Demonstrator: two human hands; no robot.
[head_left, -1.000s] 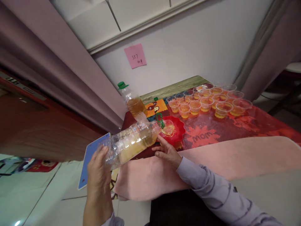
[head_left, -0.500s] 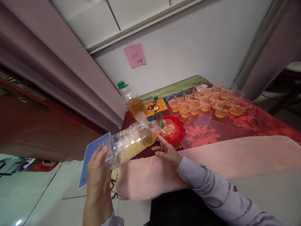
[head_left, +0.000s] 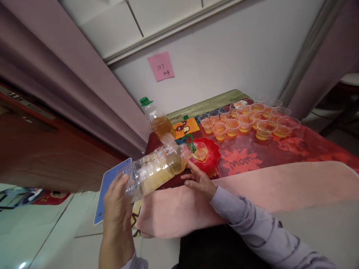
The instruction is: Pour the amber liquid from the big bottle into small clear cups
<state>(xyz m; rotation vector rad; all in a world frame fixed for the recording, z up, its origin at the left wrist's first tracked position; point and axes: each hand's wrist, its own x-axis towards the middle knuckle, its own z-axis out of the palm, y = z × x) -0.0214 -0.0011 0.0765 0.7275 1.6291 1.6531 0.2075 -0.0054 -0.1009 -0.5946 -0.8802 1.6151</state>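
Observation:
My left hand (head_left: 117,198) is wrapped round the base of a large clear plastic bottle (head_left: 157,168). Tilted, the bottle holds pale yellow liquid, and its mouth with a green ring (head_left: 190,143) points right. Beneath the mouth, a clear plastic cup (head_left: 199,151) sits in a red scalloped dish (head_left: 214,155). My right hand (head_left: 200,182) has its fingers apart, with the index fingertip at the underside of the bottle's neck; whether it bears weight I cannot tell. Liquid flowing from the mouth cannot be made out.
Several clear cups (head_left: 232,127) with a little yellow liquid stand in rows at the table's back right. Another bottle with a green cap (head_left: 146,101) stands at the back left. A pink cloth (head_left: 252,186) lies along the near edge of the red table covering (head_left: 316,149).

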